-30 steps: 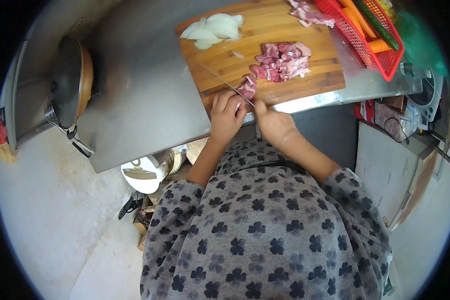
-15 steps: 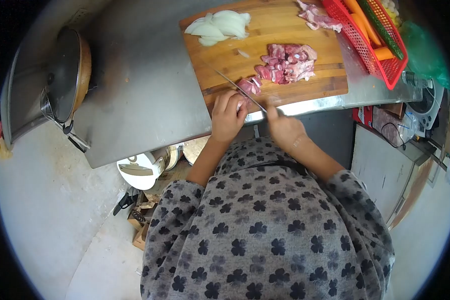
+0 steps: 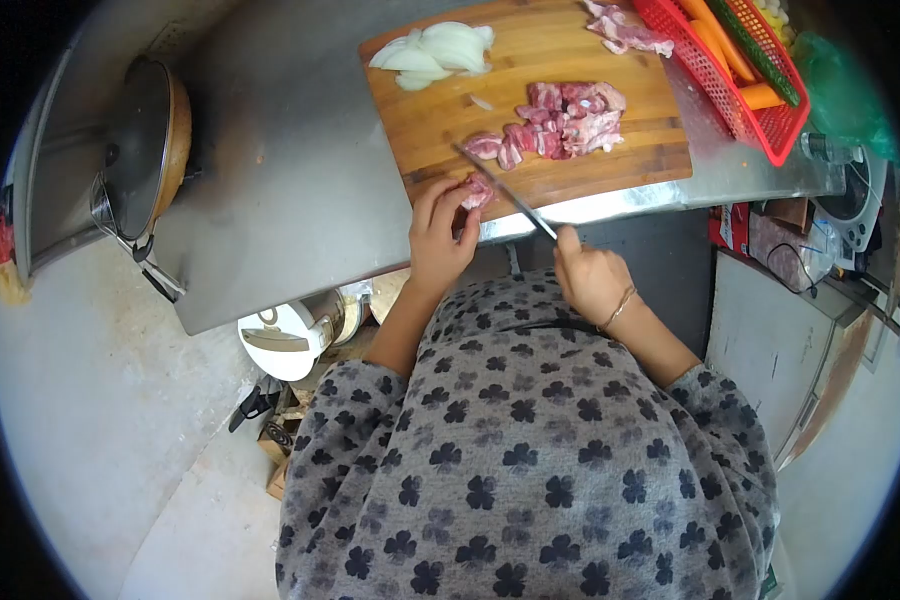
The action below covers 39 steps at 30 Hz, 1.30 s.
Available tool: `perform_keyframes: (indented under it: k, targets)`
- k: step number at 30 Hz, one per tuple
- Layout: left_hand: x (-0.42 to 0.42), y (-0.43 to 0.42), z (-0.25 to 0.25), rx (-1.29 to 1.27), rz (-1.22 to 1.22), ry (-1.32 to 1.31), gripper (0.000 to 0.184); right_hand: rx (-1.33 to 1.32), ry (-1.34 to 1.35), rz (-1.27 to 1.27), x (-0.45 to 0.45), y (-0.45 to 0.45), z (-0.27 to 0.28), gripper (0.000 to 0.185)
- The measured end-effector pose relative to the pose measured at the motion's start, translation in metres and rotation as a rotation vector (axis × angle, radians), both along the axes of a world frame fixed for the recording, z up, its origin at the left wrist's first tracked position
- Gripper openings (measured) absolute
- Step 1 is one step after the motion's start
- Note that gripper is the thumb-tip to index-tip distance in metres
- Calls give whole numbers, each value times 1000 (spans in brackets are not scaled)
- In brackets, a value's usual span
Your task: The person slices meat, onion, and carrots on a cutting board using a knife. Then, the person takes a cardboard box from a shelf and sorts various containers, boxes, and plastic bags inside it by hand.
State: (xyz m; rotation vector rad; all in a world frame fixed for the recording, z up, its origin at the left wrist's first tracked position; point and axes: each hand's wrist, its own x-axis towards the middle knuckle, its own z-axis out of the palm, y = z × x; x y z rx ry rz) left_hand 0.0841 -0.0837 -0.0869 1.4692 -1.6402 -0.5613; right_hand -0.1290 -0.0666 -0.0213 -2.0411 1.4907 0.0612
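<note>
My right hand (image 3: pixel 592 278) is closed round the handle of a knife (image 3: pixel 510 195), whose blade slants up and left over the near edge of the wooden cutting board (image 3: pixel 410 130). At the board's near left corner, my left hand (image 3: pixel 442 232) has its fingers curled on a small piece of raw meat (image 3: pixel 479 190), just left of the blade. Beyond the knife lies a pile of cut meat (image 3: pixel 575 120), with a few slices on its left side. White onion slices (image 3: pixel 435 52) rest at the far left of the board, and another meat piece (image 3: pixel 625 28) at its far right.
A red plastic basket (image 3: pixel 788 140) holding carrots and a cucumber stands right of the board, beside a green plastic bag (image 3: pixel 850 100). On the left of the metal counter (image 3: pixel 280 200) are a pan (image 3: pixel 155 150) and a wire strainer (image 3: pixel 103 205). A white appliance (image 3: pixel 275 340) sits below.
The knife has drawn back right, away from my left fingers. Slices that lay by the blade now sit farther out, beside the meat pile. My left hand still holds a piece.
</note>
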Motion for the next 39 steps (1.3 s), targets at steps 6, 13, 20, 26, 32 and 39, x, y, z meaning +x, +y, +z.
perform_keyframes:
  k: [6, 13, 20, 26, 32, 39]
  targets:
    - [7, -7, -8, -32, -71, -71, 24, 110, 13, 65, 19, 1, -11, 17]
    - [9, -10, -14, -41, -109, -138, 25, 113, -21, 101, 69, -51, -25, 17]
    - [7, -8, -16, -80, -95, -162, 23, 177, 104, 77, -4, 23, -32, 19]
    - [5, -4, -8, -103, -165, -227, 30, 179, 54, 85, 46, -27, -24, 19]
    - [13, -5, -8, -88, -242, -276, 27, 142, -103, -13, 30, -34, -25, 17]
    - [-3, -30, -4, 190, 71, 103, 9, 68, -355, -138, 3, -29, -24, 19]
